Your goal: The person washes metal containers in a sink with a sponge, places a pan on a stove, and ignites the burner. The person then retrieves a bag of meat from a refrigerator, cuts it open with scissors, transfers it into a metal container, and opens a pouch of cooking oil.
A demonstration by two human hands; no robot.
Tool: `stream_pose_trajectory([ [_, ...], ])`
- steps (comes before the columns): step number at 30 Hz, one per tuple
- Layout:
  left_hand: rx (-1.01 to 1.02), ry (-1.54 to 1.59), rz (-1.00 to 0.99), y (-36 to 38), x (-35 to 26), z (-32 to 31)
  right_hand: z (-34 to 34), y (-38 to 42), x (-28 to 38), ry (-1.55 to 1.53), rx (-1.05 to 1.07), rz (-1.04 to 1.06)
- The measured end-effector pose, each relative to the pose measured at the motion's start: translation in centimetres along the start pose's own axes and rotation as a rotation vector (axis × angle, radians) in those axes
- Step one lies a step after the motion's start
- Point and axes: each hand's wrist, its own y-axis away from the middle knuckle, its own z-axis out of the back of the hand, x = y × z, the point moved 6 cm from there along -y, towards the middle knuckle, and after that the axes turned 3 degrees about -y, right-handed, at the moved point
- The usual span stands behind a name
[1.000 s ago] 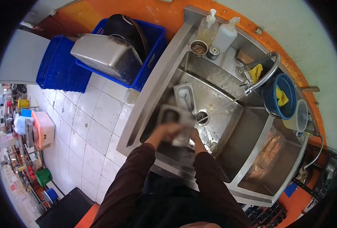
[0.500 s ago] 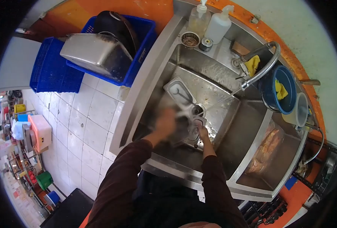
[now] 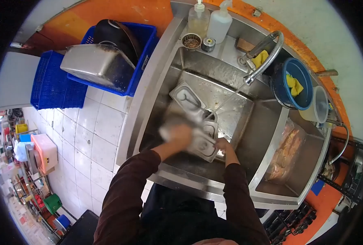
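Head view: right hand point(image 3: 222, 144) clamps a shiny rectangular metal pan point(image 3: 203, 146), left hand point(image 3: 179, 135) blurred, grip unclear.

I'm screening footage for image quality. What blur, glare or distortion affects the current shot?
Head view: blur smears the left hand and its surroundings; the right hand looks clearer. Head view: glare spots the sink floor. Head view: wide-angle distortion bows the sink's front edge, with black corners.
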Motion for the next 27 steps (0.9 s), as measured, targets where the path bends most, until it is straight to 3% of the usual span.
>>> stream_pose_trajectory([
  [1,0.005,0.033,0.019,0.6,-0.2,0.8,-0.1,-0.9,0.0,0.301,0.063,0.239],
  [2,0.009,0.066,0.038,1.3,-0.3,1.7,-0.2,-0.6,-0.1,0.301,0.057,0.242],
  [3,0.002,0.063,0.035,2.0,-0.5,3.1,0.3,-0.1,-0.7,0.260,-0.044,0.170],
  [5,-0.254,0.187,-0.048,3.7,-1.3,7.5,1.3,0.8,-0.7,0.218,-0.157,0.100],
  [8,-0.256,0.270,-0.210,3.8,-1.8,11.0,1.8,2.2,1.6,0.264,-0.360,-0.014],
  [9,-0.343,0.543,-0.250,3.0,-0.9,10.7,1.9,0.6,2.4,0.033,-0.446,0.181],
  [10,-0.346,0.543,-0.256,2.5,-0.5,10.4,1.9,-0.9,3.1,-0.179,-0.489,0.393],
  [12,-0.350,0.906,-0.150,1.3,1.4,9.4,3.5,10.6,11.0,-1.254,-0.254,0.115],
  [13,-0.226,0.879,0.039,-0.1,2.8,6.1,3.8,10.0,12.6,-1.330,-0.222,0.183],
  [14,-0.229,0.872,0.035,0.1,3.2,5.6,4.1,9.4,14.2,-1.406,-0.184,0.249],
  [15,-0.150,1.129,0.095,0.6,3.8,4.3,4.4,9.4,15.9,-1.550,-0.109,0.376],
  [16,-0.066,1.386,0.157,1.3,4.2,3.0,4.7,9.4,16.7,-1.556,-0.109,0.380],
  [18,0.041,1.563,0.194,2.0,6.3,0.4,6.6,11.5,18.6,-0.853,-0.369,0.378],
  [19,0.160,1.741,0.239,2.2,6.9,-1.1,6.4,12.7,19.4,-0.991,-0.346,0.359],
  [22,0.175,1.737,0.204,1.7,7.8,-3.4,7.0,13.8,20.0,-0.817,-0.457,0.402],
  [23,0.174,1.737,0.196,1.5,6.8,-2.4,7.8,13.9,19.7,-0.755,-0.742,0.607],
  [24,0.080,1.316,0.276,1.2,5.7,-0.4,7.6,13.1,19.3,-0.753,-0.748,0.608],
  [25,-0.008,0.893,0.339,0.8,4.4,2.1,7.9,13.1,19.0,-0.611,-0.888,0.601],
  [26,-0.113,1.016,0.230,0.2,1.9,5.1,8.1,13.6,18.9,-0.462,-1.023,0.590],
  [27,-0.030,1.339,0.201,-0.1,-0.2,6.8,7.7,17.2,19.7,-0.639,-1.003,0.622],
])
